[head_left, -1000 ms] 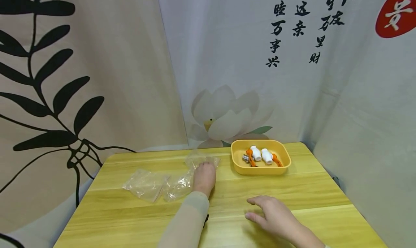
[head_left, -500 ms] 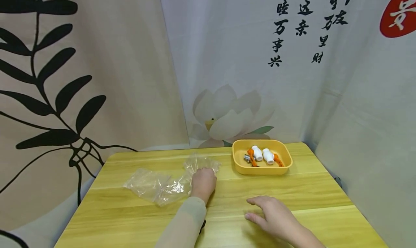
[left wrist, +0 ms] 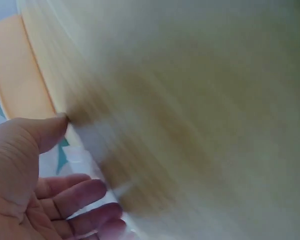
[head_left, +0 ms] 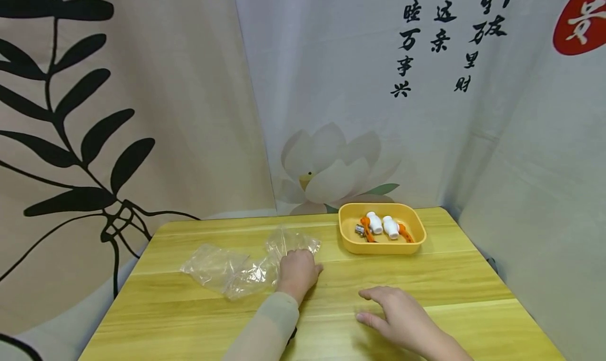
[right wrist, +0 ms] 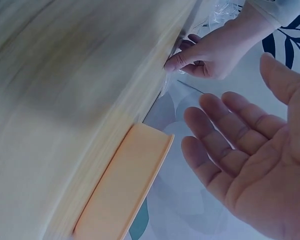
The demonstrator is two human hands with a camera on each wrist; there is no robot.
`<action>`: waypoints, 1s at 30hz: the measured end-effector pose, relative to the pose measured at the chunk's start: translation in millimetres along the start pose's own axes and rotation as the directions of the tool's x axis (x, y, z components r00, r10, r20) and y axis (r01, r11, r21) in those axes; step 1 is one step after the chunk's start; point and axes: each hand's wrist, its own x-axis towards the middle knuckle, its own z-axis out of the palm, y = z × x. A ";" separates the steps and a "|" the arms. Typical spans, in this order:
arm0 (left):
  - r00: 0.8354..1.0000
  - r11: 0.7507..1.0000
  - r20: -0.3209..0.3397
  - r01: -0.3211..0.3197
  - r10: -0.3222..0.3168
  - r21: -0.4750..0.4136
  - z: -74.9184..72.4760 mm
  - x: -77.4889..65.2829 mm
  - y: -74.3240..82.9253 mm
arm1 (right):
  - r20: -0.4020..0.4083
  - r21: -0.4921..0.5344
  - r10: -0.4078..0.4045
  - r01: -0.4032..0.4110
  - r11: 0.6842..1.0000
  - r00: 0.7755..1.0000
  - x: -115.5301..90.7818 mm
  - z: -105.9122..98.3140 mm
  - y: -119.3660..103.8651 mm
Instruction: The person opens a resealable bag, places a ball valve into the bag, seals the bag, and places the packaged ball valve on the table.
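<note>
- Your left hand [head_left: 298, 274], thumb apart from loosely bent fingers, is at the clear bags [head_left: 253, 278] left on the table [head_left: 199, 324]; unpinched, their slick film could slide.
- If the bags overlap, pulling one might drag another.
- Your right hand [head_left: 402, 316], relaxed and holding nothing, could knock the yellow tray [head_left: 382, 248] if swung far.

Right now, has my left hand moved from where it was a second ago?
Yes: your left hand has drawn back toward you, judged against the yellow tray.
</note>
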 end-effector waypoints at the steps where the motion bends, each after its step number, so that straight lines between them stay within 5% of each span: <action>1: 1.000 1.000 0.004 0.002 -0.002 0.016 -0.5 -1.5 2.2 | 0.003 0.001 0.000 0.000 1.000 1.000 -0.2 0.0 0.0; 8: 1.000 0.986 0.001 -0.018 0.018 0.165 1.0 -12.2 19.6 | -0.003 -0.007 -0.014 0.014 1.000 1.000 -0.9 0.2 -1.3; 13: 0.999 0.981 -0.016 -0.031 0.035 0.190 3.4 -20.4 19.1 | -0.001 -0.001 -0.012 0.012 1.000 1.000 -1.5 0.6 -2.0; 20: 0.993 0.993 0.019 -0.117 0.116 0.017 -7.2 -53.1 3.2 | 0.017 0.003 0.000 0.000 1.000 1.000 -3.9 1.7 -1.1; 23: 0.987 0.986 -0.016 -0.160 0.159 -0.043 -11.4 -61.7 -3.7 | -0.004 -0.010 -0.012 0.012 1.000 1.000 -4.0 1.3 -1.6; 30: 0.975 0.975 -0.073 -0.215 0.211 -0.050 -13.4 -66.6 -10.0 | -0.001 -0.002 -0.038 0.038 0.999 0.999 -2.8 1.7 -4.8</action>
